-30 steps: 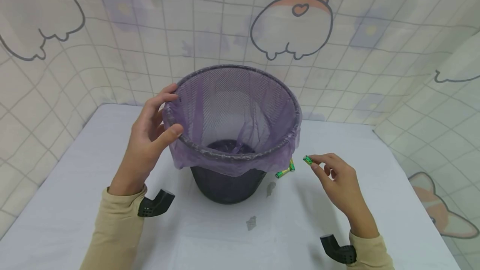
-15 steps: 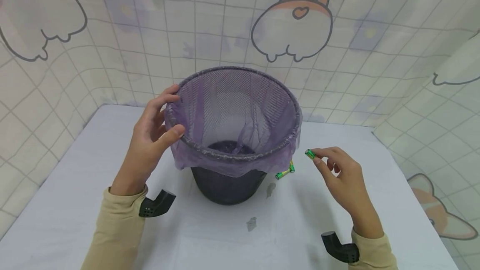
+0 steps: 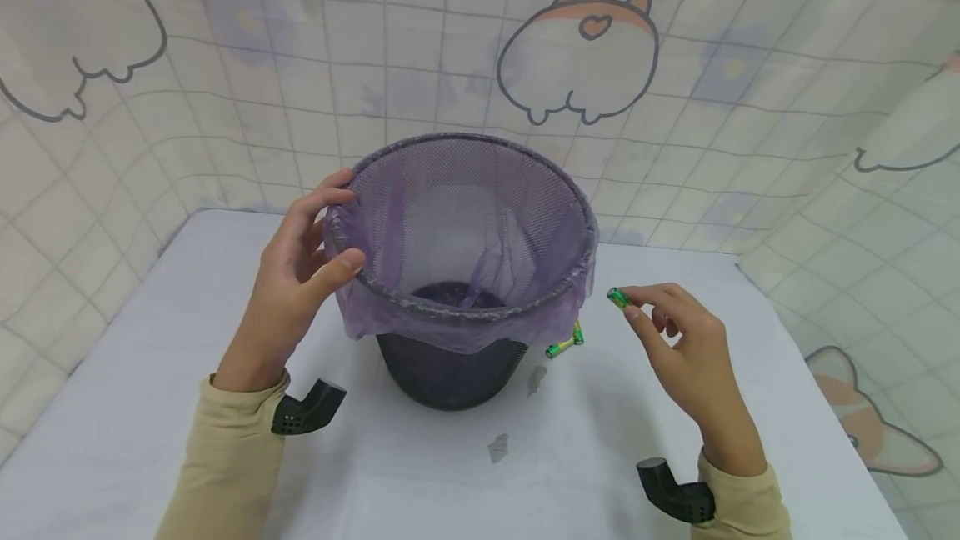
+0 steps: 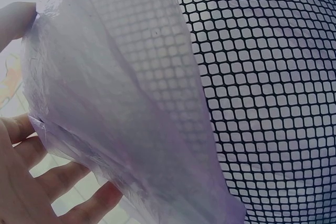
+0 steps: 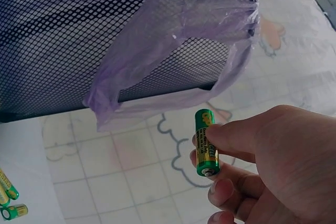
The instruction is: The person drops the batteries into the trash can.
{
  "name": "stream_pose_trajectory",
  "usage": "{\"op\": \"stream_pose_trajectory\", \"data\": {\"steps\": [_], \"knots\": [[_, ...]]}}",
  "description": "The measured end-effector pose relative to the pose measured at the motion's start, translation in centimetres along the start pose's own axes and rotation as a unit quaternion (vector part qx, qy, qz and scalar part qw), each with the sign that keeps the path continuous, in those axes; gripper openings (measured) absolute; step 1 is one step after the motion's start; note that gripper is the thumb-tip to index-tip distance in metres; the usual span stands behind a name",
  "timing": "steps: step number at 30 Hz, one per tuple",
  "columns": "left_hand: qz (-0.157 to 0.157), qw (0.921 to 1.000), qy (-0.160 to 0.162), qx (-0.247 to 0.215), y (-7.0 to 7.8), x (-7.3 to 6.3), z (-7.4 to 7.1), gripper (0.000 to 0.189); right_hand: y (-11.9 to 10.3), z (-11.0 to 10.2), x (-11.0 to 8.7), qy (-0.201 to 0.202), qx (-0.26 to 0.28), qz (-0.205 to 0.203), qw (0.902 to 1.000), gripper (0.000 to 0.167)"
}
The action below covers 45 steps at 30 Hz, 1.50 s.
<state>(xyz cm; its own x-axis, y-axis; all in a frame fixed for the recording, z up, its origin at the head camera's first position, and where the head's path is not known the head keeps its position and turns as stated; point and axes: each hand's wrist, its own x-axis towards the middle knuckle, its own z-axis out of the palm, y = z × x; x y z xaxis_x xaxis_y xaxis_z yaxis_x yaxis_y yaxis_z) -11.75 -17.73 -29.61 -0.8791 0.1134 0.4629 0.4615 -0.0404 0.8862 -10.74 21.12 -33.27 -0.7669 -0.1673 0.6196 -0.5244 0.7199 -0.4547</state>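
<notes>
A black mesh wastebasket (image 3: 450, 377) stands upright on the table, lined with a purple plastic bag (image 3: 465, 332) folded over its rim. My left hand (image 3: 288, 290) grips the rim at the left, thumb on the near edge; the left wrist view has its fingers (image 4: 63, 177) against the overhanging bag. To the right of the basket, my right hand (image 3: 678, 340) pinches a green and gold battery (image 5: 206, 142) between thumb and fingers, above the table. More such batteries (image 3: 564, 347) lie on the table by the basket's right side, partly hidden by the bag in the head view.
The white-covered table (image 3: 420, 482) has two small grey patches (image 3: 498, 447) in front of the basket. A checked curtain (image 3: 420, 48) with cartoon animals hangs close behind and along both sides. Black camera mounts (image 3: 309, 408) stick out from both wrists.
My right hand has risen slightly with the battery, away from the table. The left hand keeps its grip on the rim, and the basket stays in place.
</notes>
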Motion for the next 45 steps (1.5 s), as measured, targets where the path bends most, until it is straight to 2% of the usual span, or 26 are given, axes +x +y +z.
{"op": "stream_pose_trajectory", "data": {"steps": [9,16,28,34,45], "knots": [[-0.005,1.0,-0.005,-0.001,-0.2,0.1,0.3,0.052,-0.5,-0.5,0.3,0.016,0.004,-0.003,0.9999,0.025],[0.0,0.9999,-0.007,-0.011,-0.2,0.2,0.3,0.052,-1.5,-1.0,1.3,0.034,0.015,-0.024,0.999,0.026],[0.004,0.9999,-0.004,-0.01,-0.1,0.2,0.3,0.051,-3.0,-1.1,2.7,0.074,0.03,-0.036,0.9962,0.024],[0.0,1.0,-0.004,0.005,0.0,0.3,0.5,0.051,-3.5,-1.0,3.2,0.093,0.056,-0.038,0.9934,0.023],[-0.011,0.9998,0.001,0.018,0.2,0.0,0.3,0.051,-4.4,-0.6,3.9,0.1,0.103,-0.042,0.9888,0.019]]}}
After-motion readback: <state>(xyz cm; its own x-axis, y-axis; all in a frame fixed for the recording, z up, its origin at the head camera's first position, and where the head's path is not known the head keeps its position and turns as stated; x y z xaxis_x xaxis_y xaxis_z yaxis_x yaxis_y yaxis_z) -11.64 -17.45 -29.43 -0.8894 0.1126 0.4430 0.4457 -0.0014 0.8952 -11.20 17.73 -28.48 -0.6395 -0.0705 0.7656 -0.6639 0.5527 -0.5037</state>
